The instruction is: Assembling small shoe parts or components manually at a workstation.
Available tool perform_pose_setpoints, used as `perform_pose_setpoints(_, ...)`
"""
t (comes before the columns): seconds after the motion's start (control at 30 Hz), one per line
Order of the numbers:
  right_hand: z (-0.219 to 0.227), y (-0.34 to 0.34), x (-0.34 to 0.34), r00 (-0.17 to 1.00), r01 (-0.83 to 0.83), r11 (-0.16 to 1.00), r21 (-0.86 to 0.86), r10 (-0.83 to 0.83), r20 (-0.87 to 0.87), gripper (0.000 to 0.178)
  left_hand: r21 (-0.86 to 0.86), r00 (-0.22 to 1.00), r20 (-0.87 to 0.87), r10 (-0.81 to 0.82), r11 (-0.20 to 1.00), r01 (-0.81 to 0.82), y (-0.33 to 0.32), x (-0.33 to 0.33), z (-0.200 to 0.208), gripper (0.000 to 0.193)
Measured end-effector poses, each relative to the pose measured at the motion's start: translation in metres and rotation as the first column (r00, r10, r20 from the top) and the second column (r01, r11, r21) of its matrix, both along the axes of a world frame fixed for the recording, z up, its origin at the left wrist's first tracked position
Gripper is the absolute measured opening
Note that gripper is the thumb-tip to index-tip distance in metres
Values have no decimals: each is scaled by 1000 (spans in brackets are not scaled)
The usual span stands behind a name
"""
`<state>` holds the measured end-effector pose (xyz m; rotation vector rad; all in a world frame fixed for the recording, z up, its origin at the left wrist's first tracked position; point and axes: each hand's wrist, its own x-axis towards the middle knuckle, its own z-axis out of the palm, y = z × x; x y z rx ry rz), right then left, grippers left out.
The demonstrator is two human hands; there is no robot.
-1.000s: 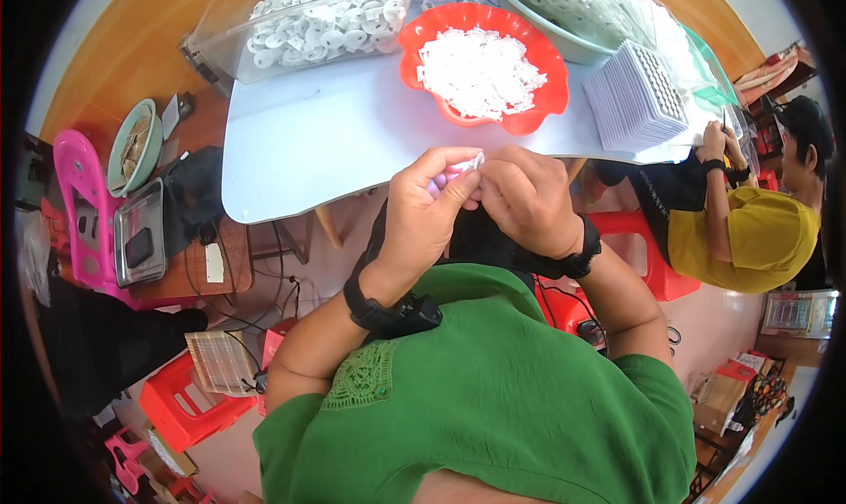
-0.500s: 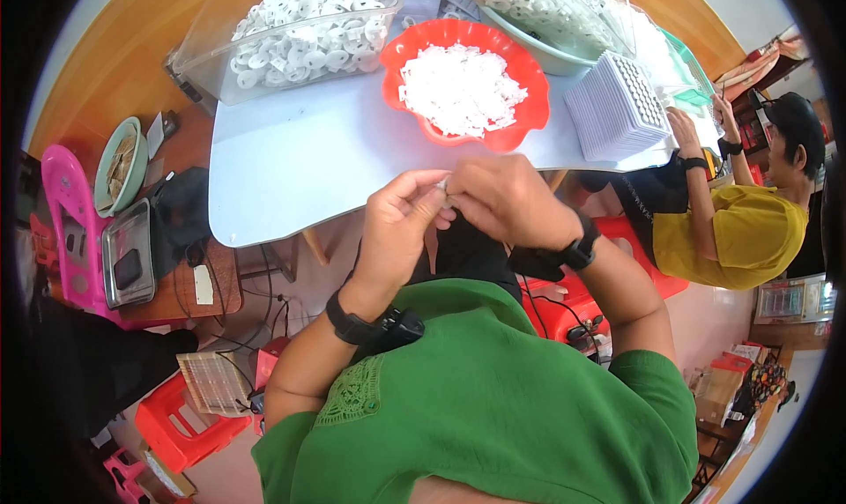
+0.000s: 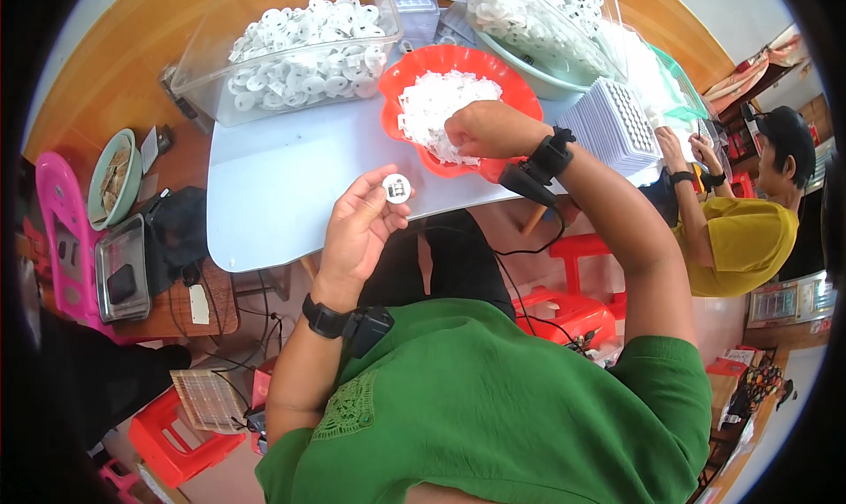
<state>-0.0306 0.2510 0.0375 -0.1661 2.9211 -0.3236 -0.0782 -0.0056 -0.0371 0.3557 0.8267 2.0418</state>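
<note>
Nearest the camera, below the green-shirted chest, the person's two forearms rise toward a pale blue table (image 3: pixel 264 187), each wrist carrying a black band. The left hand (image 3: pixel 357 226) is held over the table's near edge, palm up and fingers curled, pinching a small round white disc (image 3: pixel 397 188) with a dark mark on its face between thumb and fingertips. Just beyond and to the right, the right hand (image 3: pixel 485 129) reaches into a red scalloped bowl (image 3: pixel 414 68) that sits on the table; its fingers are bunched down into the heap of small white pieces (image 3: pixel 436 99) filling the bowl, though whether they have gripped one cannot be told. To the right of the bowl stands a white block of stacked gridded trays (image 3: pixel 612 121). Farther back on the left, a clear plastic tub (image 3: pixel 207 90) holds many white ring-shaped parts, and behind the bowl a pale green basin (image 3: pixel 538 77) with a clear bag in it holds more of the same. Off the table's left side, a low wooden surface carries a green dish (image 3: pixel 110 178) and a metal tray (image 3: pixel 123 266), with a pink plastic stool (image 3: pixel 53 222) beside them. At the far right another person in a yellow shirt (image 3: pixel 736 244) sits with both hands at the table's far corner.
</note>
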Motion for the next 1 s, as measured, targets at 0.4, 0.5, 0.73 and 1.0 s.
perform_pose_setpoints(0.4, -11, 7, -4, 995, -41, 993, -108, 31, -91, 14, -32, 999, -31, -9, 999, 8, 0, 3, 0, 30)
perform_pose_setpoints(0.5, -13, 19, 0, 988, -35, 987, -159, 10, -153, 11, -27, 999, -43, -26, 999, 25, -1, 4, 3, 30)
perform_pose_setpoints(0.73, 10, 22, 29, 895, 355, 549, -757, -432, 107, 9, 3, 998, -30, -47, 999, 47, 0, 14, 7, 31)
perform_pose_setpoints(1.0, 29, -26, 71, 859, 209, 266, -941, -509, 47, 14, 52, 991, -50, -124, 991, 126, 15, 34, 31, 32)
